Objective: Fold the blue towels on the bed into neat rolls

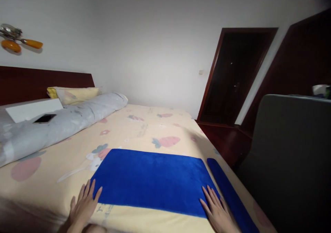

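Observation:
A blue towel [155, 181] lies spread flat on the bed in front of me, its surface smooth. My left hand [85, 203] rests at its near left corner, fingers spread, fingertips touching the edge. At the near right corner my right hand [216, 207] lies with fingers stretched out on the cloth. Just right of that hand is a second blue cloth [230, 195], narrow and long, folded or rolled into a strip along the bed's right side. Neither hand grips anything.
The bedsheet [144, 126] is pale yellow with strawberry prints. A rolled grey quilt [77, 119] carries a phone [44, 118]; beside it are a white box [33, 109] and a pillow [77, 94]. A dark panel [292, 157] stands right of the bed, with a door [235, 78] beyond.

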The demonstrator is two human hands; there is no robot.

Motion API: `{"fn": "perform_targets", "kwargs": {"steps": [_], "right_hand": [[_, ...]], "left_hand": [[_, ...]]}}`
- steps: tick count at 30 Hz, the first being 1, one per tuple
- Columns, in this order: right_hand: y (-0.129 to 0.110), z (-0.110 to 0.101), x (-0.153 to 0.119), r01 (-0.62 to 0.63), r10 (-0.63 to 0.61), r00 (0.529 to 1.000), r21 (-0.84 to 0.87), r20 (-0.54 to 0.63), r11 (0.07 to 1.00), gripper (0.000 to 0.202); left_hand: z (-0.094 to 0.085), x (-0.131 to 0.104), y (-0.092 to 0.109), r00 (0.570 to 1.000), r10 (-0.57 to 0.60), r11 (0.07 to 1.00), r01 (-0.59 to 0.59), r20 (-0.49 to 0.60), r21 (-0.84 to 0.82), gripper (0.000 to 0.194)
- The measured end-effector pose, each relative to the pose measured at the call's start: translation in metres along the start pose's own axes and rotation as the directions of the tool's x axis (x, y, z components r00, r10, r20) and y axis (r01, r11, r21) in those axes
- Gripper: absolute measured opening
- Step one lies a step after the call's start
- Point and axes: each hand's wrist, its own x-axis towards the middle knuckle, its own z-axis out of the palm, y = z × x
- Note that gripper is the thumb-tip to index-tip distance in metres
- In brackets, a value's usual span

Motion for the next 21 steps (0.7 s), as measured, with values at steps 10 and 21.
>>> {"fn": "perform_targets", "kwargs": {"steps": [10, 21], "right_hand": [[0.038, 0.027, -0.008, -0.041, 0.050, 0.994, 0.096, -0.097, 0.995, 0.085], [0.049, 0.025, -0.021, -0.032, 0.054, 0.988, 0.150, -0.146, 0.988, 0.075]], "left_hand": [[0.015, 0.008, -0.041, 0.979, 0.015, 0.885, -0.108, -0.203, -0.454, 0.062], [-0.004, 0.000, -0.015, 0.986, -0.114, 0.993, 0.117, -0.121, 0.023, 0.086]]}}
